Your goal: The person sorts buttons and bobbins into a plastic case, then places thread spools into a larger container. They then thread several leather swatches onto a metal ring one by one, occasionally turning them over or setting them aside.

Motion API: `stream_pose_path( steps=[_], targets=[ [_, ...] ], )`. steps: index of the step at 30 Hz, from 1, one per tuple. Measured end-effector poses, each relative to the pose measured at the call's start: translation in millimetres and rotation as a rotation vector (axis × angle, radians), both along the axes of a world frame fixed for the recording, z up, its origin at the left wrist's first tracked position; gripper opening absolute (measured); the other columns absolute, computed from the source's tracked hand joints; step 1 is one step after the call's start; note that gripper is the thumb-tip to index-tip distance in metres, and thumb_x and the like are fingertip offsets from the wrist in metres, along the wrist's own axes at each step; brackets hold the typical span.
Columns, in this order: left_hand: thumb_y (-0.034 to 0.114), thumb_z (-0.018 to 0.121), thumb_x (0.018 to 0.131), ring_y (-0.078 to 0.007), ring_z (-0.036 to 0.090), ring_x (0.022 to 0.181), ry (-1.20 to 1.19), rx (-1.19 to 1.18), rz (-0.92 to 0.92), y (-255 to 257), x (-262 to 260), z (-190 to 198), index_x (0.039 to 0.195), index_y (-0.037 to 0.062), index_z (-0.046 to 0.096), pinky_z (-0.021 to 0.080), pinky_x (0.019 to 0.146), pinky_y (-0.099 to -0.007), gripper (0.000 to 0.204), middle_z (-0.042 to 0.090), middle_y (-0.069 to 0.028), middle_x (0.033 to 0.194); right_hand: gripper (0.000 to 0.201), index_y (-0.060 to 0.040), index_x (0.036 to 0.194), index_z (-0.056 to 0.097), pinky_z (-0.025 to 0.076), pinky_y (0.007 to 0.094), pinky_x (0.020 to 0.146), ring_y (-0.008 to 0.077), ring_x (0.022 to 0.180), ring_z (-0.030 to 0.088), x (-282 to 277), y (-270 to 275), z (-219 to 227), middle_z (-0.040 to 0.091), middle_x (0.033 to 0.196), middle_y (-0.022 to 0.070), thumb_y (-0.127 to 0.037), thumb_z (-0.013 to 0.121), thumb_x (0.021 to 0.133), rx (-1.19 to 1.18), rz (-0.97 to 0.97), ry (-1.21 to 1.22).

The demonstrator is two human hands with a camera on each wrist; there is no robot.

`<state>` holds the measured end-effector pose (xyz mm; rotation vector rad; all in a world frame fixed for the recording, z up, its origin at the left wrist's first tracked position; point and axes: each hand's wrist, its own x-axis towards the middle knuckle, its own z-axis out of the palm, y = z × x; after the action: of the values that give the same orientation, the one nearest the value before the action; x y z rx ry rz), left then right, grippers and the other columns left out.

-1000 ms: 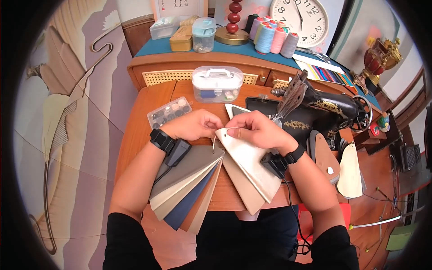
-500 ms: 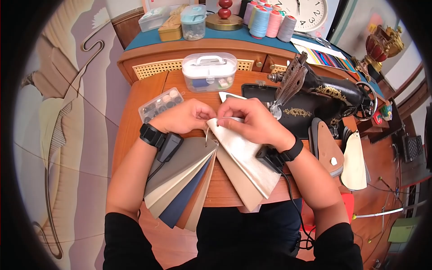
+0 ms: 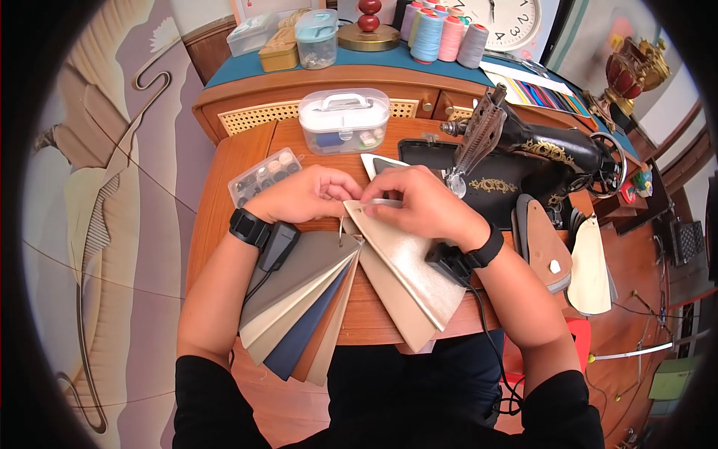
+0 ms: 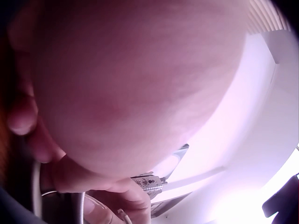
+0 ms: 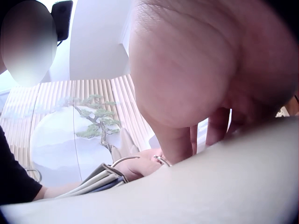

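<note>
In the head view, a fan of long leather swatches hangs from a metal ring (image 3: 342,230) over the table's front edge. My left hand (image 3: 308,196) pinches at the top of this ring with curled fingers. Opposite it, my right hand (image 3: 422,202) holds a shiny champagne swatch (image 3: 407,266) by its narrow, holed end, close to the left fingertips. A beige swatch (image 3: 389,295) lies beneath it. Grey, cream, blue and brown pieces spread out on the left, with the grey swatch (image 3: 280,266) uppermost. The right wrist view shows the ring (image 5: 125,161) with a loose end beside the fingers.
A black sewing machine (image 3: 538,150) stands at the right, with more swatches (image 3: 544,243) near it. Behind the hands are a clear button box (image 3: 262,176) and a lidded plastic case (image 3: 344,123). Thread spools (image 3: 428,37) stand on the rear cabinet.
The head view has tilted down, so the table items sit higher in it. Both hands stay together at the ring, and the right fingers have shifted slightly around the champagne swatch's holed end.
</note>
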<state>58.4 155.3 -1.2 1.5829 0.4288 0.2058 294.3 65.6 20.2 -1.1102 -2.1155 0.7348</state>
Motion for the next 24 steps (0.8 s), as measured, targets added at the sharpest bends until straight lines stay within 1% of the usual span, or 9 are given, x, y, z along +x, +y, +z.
stream_pose_path(
  steps=[3,5,6,8,9,12,16,19,24],
  targets=[
    [-0.005,0.065,0.091,-0.0091,0.067,0.1,-0.019,-0.024,0.005,-4,0,7,0.118,-0.0009,0.064,0.054,0.088,-0.0241,0.028,0.071,-0.0045,0.11,0.013,-0.0019,0.095,0.074,0.052,0.0329,0.072,0.022,0.075,0.064,9,1,10,0.071,0.09,0.0117,-0.01,0.074,0.084,0.075,-0.04,-0.113],
    [-0.007,0.064,0.09,-0.009,0.067,0.101,-0.033,-0.016,-0.015,-4,-1,7,0.119,-0.0007,0.064,0.053,0.089,-0.0242,0.03,0.071,-0.0044,0.112,0.019,-0.0017,0.098,0.073,0.054,0.041,0.079,0.0338,0.086,0.069,17,6,9,0.071,0.09,0.0165,-0.013,0.073,0.082,-0.096,-0.26,-0.083],
    [-0.007,0.064,0.089,-0.0088,0.066,0.101,-0.039,-0.006,-0.027,-4,-1,6,0.119,-0.0006,0.064,0.053,0.089,-0.0239,0.03,0.07,-0.0041,0.112,0.019,-0.0017,0.098,0.073,0.054,0.041,0.079,0.0338,0.086,0.069,19,6,7,0.071,0.09,0.0165,-0.013,0.073,0.082,-0.095,-0.26,-0.083],
    [-0.007,0.064,0.089,-0.0086,0.066,0.1,-0.044,0.007,-0.042,-2,-2,7,0.119,-0.0006,0.065,0.053,0.089,-0.0236,0.031,0.07,-0.0037,0.112,0.024,0.0029,0.101,0.071,0.053,0.0433,0.085,0.0363,0.094,0.068,23,7,3,0.07,0.096,0.0197,-0.013,0.072,0.084,0.008,-0.394,-0.181],
    [-0.008,0.064,0.088,-0.0083,0.066,0.099,-0.028,0.012,-0.049,-2,-3,7,0.119,-0.0008,0.066,0.053,0.09,-0.0234,0.032,0.07,-0.0034,0.111,0.029,0.0065,0.106,0.069,0.052,0.0432,0.09,0.0391,0.101,0.066,24,7,1,0.067,0.107,0.0232,-0.015,0.072,0.086,-0.034,-0.397,-0.239],
    [-0.007,0.064,0.088,-0.0078,0.065,0.095,0.005,0.037,-0.047,-2,-3,7,0.118,-0.0008,0.069,0.052,0.087,-0.0226,0.031,0.071,-0.0029,0.106,0.034,0.0067,0.11,0.068,0.052,0.042,0.092,0.0399,0.106,0.064,23,6,-7,0.064,0.115,0.0238,-0.018,0.072,0.087,-0.022,-0.41,-0.281],
    [0.001,0.063,0.092,-0.0073,0.061,0.082,0.1,0.061,-0.042,5,-7,6,0.116,0.0001,0.073,0.049,0.073,-0.0218,0.026,0.071,-0.0025,0.093,0.039,0.0073,0.114,0.067,0.051,0.0419,0.093,0.0405,0.107,0.064,23,6,-3,0.062,0.116,0.0244,-0.02,0.073,0.087,-0.069,-0.442,-0.288],
    [0.006,0.061,0.095,-0.0074,0.056,0.074,0.024,-0.035,-0.027,6,-6,2,0.115,0.0001,0.075,0.045,0.066,-0.0224,0.025,0.07,-0.002,0.087,0.043,0.0082,0.117,0.066,0.051,0.0421,0.094,0.0407,0.107,0.063,25,7,-5,0.063,0.114,0.0249,-0.022,0.074,0.087,-0.066,-0.423,-0.289],
    [0.006,0.067,0.095,-0.0077,0.063,0.085,0.067,0.097,-0.026,-2,-4,7,0.115,-0.0006,0.074,0.051,0.078,-0.0221,0.021,0.072,-0.0034,0.094,0.045,0.006,0.118,0.067,0.05,0.0421,0.095,0.0411,0.107,0.063,25,8,-9,0.062,0.115,0.0255,-0.024,0.076,0.086,-0.037,-0.395,-0.245]
  ],
)
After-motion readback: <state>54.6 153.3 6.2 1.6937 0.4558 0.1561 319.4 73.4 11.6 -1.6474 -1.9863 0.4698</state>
